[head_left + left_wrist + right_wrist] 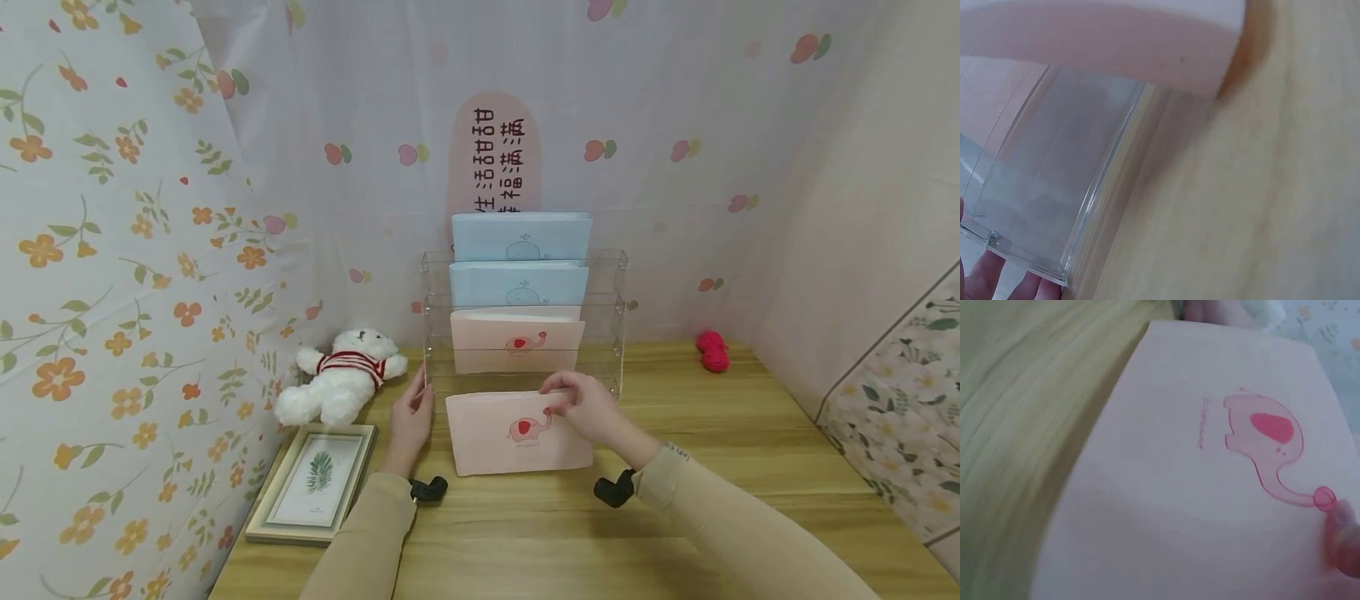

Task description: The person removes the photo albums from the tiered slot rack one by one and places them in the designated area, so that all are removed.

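Note:
A pink packet (pixel 517 433) printed with a red elephant stands on the wooden table (pixel 735 467), just in front of a clear acrylic tiered rack (pixel 611 317). My right hand (pixel 573 393) pinches the packet's top edge near the elephant. The right wrist view shows the pink packet (pixel 1210 475) close up, with one fingertip (pixel 1342 534) on its right edge. My left hand (pixel 417 402) rests with straight fingers against the rack's left front corner. Its fingertips (pixel 997 281) show beside the rack (pixel 1054 187) in the left wrist view. The rack holds two blue whale packets (pixel 521 237) and one pink elephant packet (pixel 517 342).
A white teddy bear (pixel 341 379) lies left of the rack, with a framed leaf picture (pixel 315 479) in front of it. A red object (pixel 712 350) sits at the back right. Floral curtains close in the left, back and right.

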Demonstrator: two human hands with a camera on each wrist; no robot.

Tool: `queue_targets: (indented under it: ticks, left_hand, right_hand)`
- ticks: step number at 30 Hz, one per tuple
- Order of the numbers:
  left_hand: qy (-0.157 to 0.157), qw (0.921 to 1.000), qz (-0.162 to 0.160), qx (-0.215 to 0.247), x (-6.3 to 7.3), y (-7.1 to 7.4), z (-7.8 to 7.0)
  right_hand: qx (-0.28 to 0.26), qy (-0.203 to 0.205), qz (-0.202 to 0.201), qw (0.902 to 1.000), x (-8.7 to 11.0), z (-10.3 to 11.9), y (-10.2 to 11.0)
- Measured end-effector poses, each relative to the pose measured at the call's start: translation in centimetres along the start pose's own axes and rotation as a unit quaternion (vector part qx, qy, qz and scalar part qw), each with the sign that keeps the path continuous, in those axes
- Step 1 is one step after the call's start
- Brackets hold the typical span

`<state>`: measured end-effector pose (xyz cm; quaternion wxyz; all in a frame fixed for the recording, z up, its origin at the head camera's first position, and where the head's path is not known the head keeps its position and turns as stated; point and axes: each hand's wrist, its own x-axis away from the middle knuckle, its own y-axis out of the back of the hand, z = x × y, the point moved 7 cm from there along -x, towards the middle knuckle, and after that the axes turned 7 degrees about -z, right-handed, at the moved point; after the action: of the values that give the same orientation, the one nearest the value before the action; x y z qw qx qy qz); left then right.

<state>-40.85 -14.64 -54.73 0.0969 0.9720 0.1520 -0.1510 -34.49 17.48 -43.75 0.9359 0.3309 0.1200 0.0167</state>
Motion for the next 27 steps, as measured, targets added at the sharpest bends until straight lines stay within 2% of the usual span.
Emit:
queue_targets:
  ticks: [3,7,15,18,27]
  left_hand:
    - [0.004,1.0000,0.001,0.003,0.1,0.0,0.0]
    - [0.003,1.0000,-0.002,0.004,0.0,-0.1,0.1]
    - [0.009,0.9999,-0.004,0.008,0.0,-0.1,0.3]
    - [0.017,0.9998,-0.002,0.007,0.1,0.0,0.3]
    - [0.029,0.9996,-0.001,-0.002,0.1,0.0,0.2]
  right_hand:
    - [0.011,0.006,0.008,0.9999,-0.2,-0.6,-0.1]
    - [0.044,0.043,0.022,0.9979,-0.3,-1.0,-0.1]
    - [0.117,0.117,0.052,0.9850,-0.6,-1.5,-0.3]
    - [0.137,0.130,0.064,0.9799,-0.7,-1.8,-0.5]
    - [0.198,0.132,0.083,0.9676,-1.2,-3.5,-2.1]
